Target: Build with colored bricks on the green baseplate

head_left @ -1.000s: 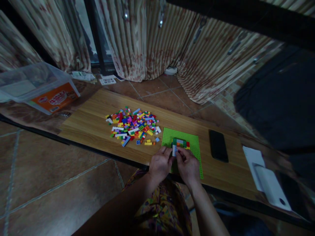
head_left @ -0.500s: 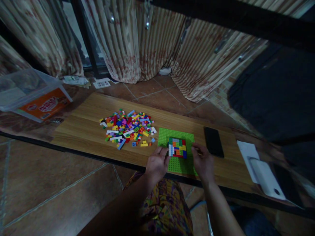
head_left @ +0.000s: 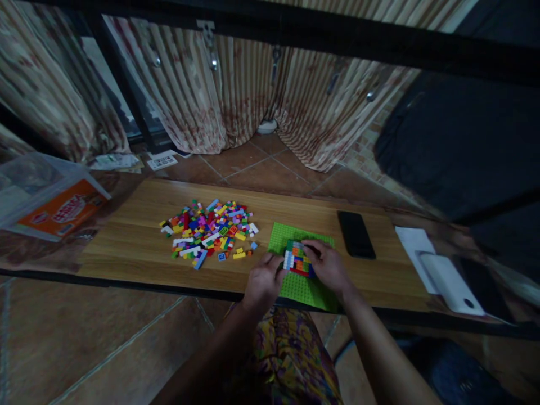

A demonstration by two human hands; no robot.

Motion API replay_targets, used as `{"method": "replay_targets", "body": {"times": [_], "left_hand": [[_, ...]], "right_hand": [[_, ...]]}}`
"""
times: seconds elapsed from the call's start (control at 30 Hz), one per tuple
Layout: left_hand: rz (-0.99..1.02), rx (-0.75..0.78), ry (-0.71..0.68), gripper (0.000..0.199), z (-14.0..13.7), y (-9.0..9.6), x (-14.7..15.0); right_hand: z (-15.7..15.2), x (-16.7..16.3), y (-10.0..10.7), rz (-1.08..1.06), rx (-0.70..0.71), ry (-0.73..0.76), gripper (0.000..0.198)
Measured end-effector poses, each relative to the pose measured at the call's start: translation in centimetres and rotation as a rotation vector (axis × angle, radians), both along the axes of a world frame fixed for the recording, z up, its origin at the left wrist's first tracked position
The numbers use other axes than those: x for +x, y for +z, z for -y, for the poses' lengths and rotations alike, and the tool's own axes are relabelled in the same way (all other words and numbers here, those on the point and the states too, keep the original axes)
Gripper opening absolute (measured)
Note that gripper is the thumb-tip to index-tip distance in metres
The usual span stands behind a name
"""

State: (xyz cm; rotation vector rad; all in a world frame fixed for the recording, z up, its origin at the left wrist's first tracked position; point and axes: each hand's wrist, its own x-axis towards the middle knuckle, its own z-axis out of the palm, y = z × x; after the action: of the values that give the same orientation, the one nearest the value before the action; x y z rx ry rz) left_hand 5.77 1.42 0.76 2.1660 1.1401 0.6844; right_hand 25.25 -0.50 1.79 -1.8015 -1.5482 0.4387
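A green baseplate (head_left: 301, 286) lies on the wooden table (head_left: 139, 242) near its front edge. On it stands a small multicoloured brick build (head_left: 296, 260). My left hand (head_left: 264, 281) rests at the plate's left edge, fingertips touching the build's white left side. My right hand (head_left: 329, 266) lies over the right side of the build, fingers curled on its top. A pile of several loose coloured bricks (head_left: 208, 229) is spread to the left of the plate.
A black phone (head_left: 355, 234) lies flat to the right of the plate. White paper and a white device (head_left: 447, 275) sit at the table's right end. A clear plastic box with an orange label (head_left: 46, 197) stands at far left. Striped curtains hang behind.
My right hand came back from the plate's right edge onto the brick build. The left hand stayed at the build's left side. The camera view shifted.
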Motion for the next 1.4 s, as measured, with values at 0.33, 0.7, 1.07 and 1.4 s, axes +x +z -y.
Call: {"method": "replay_targets", "body": {"times": [0.33, 0.7, 1.07, 1.4], "left_hand": [[-0.116, 0.106, 0.021, 0.021, -3.4, 1.2, 1.8], [0.065, 0.084, 0.250, 0.025, -4.4, 0.3, 2.2], [0.167, 0.108, 0.163, 0.020, -4.0, 0.0, 1.6], [0.112, 0.169, 0.092, 0.021, -3.8, -0.4, 1.6]], "right_hand": [[4.0, -1.3, -0.5, -0.165, -0.012, -0.313, 0.032], [1.6, -3.2, 0.1, -0.100, 0.082, -0.315, 0.034], [-0.2, -3.6, -1.2, -0.096, 0.270, -0.150, 0.027], [0.1, -3.7, -1.5, -0.042, 0.281, -0.159, 0.028]]}}
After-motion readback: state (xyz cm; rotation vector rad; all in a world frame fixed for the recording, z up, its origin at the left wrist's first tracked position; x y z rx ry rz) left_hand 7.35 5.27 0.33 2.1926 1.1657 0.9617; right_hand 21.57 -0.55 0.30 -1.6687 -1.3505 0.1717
